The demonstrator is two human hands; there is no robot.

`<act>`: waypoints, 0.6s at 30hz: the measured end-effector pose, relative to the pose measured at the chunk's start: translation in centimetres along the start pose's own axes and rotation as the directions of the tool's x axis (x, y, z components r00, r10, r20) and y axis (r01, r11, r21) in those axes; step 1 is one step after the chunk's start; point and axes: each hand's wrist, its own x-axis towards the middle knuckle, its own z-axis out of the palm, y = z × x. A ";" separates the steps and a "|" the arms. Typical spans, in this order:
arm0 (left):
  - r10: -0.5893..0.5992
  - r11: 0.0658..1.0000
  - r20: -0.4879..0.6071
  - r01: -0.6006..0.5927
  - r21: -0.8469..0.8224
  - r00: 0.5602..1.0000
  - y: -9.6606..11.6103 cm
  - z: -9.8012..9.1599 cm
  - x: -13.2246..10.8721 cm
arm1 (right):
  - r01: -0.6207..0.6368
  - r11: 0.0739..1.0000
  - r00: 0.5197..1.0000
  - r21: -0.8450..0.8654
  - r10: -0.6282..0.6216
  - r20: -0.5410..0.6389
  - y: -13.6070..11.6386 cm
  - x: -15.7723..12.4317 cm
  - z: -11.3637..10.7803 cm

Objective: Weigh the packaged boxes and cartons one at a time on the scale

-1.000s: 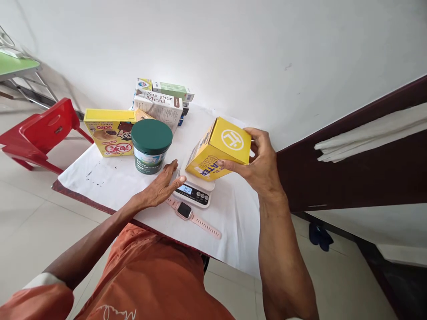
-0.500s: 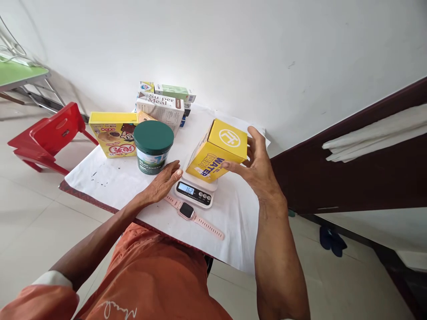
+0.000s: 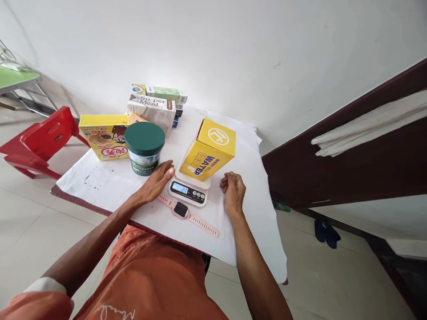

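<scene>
1. Standing on the scale [image 3: 187, 192], the yellow box [image 3: 208, 149] rests on its base with nothing holding it. Its round white logo faces up and the "WATER" side faces the person.
2. The left hand [image 3: 156, 182] lies flat on the bench [image 3: 110, 182], palm down, fingers stretched out and close together, gripping nothing. Its fingertips end just beside the left edge of the scale; I cannot tell whether they touch it.
3. The right hand [image 3: 233, 192] rests on the bench just right of the scale, fingers curled loosely into the palm, empty.
4. The box sits between the two hands and a little beyond both: ahead and to the right of the left hand, ahead and to the left of the right hand.
5. Both hands are near it and neither touches it. The left fingertips seem a shade closer to its lower corner than the right knuckles are to the opposite corner.
6. The box's taller dimension runs upright. Its side faces are turned outward toward each hand.
7. A pink watch [image 3: 182, 209] lies flat just in front of the scale, between the wrists.
8. A green-lidded tub [image 3: 144, 146] stands just beyond the left hand, left of the box and apart from it.
9. A snack box [image 3: 102, 135] and stacked cartons [image 3: 156, 106] stand farther back.
</scene>
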 end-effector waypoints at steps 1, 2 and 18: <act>0.001 1.000 0.002 -0.001 -0.006 1.000 0.0 0.0 0.0 | -0.002 1.000 1.000 0.000 0.002 -0.006 -0.1 0.1 0.0; 0.003 1.000 0.004 -0.002 -0.011 1.000 0.0 0.0 0.0 | -0.005 1.000 1.000 0.003 0.005 -0.010 -0.2 0.1 0.0; 0.038 0.999 -0.022 -0.039 -0.017 0.999 -1.1 0.2 0.2 | 0.276 0.961 0.904 -0.034 -0.247 0.350 -5.6 1.8 0.8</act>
